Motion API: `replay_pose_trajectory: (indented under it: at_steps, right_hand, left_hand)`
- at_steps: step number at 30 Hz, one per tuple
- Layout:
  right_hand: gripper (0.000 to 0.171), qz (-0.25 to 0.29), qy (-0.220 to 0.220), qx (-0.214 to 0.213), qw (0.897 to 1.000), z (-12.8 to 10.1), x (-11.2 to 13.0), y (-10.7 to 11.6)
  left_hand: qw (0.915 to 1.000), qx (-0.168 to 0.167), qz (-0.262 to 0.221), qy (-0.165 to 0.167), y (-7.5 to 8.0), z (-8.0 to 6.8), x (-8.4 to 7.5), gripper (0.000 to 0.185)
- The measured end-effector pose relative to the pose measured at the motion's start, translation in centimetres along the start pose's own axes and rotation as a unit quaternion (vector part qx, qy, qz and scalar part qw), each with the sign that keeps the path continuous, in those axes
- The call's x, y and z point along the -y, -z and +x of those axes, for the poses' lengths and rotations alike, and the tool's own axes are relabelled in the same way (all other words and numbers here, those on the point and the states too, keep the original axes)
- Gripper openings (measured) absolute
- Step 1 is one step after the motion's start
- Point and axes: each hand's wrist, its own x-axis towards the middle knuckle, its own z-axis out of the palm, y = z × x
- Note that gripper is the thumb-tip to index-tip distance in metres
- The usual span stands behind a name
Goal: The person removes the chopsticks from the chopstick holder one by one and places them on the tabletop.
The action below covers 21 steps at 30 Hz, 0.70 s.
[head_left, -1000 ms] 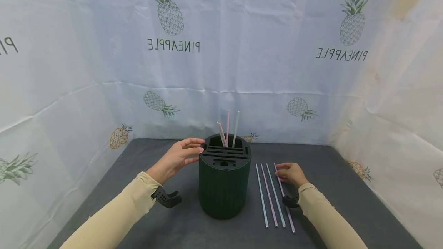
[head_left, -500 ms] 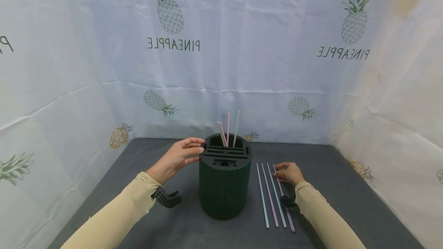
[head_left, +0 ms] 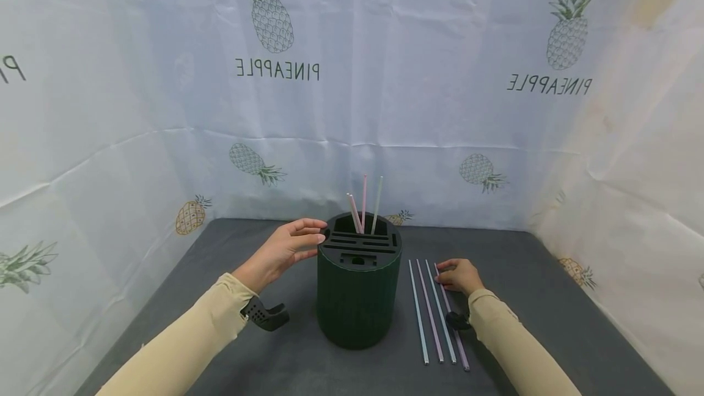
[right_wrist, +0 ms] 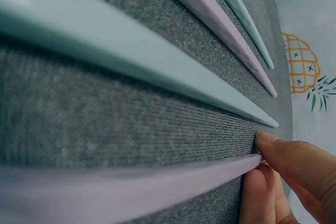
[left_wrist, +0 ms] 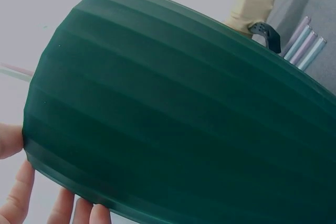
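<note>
Grey mat [head_left: 528, 298]; right hand [head_left: 461, 275] pinches straw [head_left: 452, 321].

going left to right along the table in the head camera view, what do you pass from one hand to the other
Left hand → dark green holder with straws standing in it → pale blue straw → pink straw → second pale blue straw → purple straw → right hand, pinching that last straw's far end.

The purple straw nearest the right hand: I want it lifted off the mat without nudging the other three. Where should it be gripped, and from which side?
Pinch the purple straw at its far end, where the right hand already touches it, coming from the right. It lies flat on the mat, outermost in the row, so that side is probably free of its neighbours.
</note>
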Motion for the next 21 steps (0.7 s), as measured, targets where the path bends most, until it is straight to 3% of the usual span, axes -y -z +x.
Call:
replay_pose_trajectory:
  at_steps: [12, 17, 21]
  right_hand:
    - [0.038, 0.017, -0.006, 0.009, 1.0, 0.0, 0.0, 0.3]
    - [0.045, 0.071, -0.004, 0.027, 0.997, 0.2, 0.4, 1.2]
    - [0.054, 0.132, 0.025, 0.04, 0.99, 0.0, 2.5, 2.8]
  left_hand:
    - [1.0, -0.005, 0.0, 0.001, -0.1, 0.0, 0.0, 0.043]
    - [1.0, -0.005, -0.001, 0.001, -0.1, 0.0, 0.1, 0.043]
    - [1.0, -0.003, 0.0, -0.001, 0.0, 0.0, 0.1, 0.043]
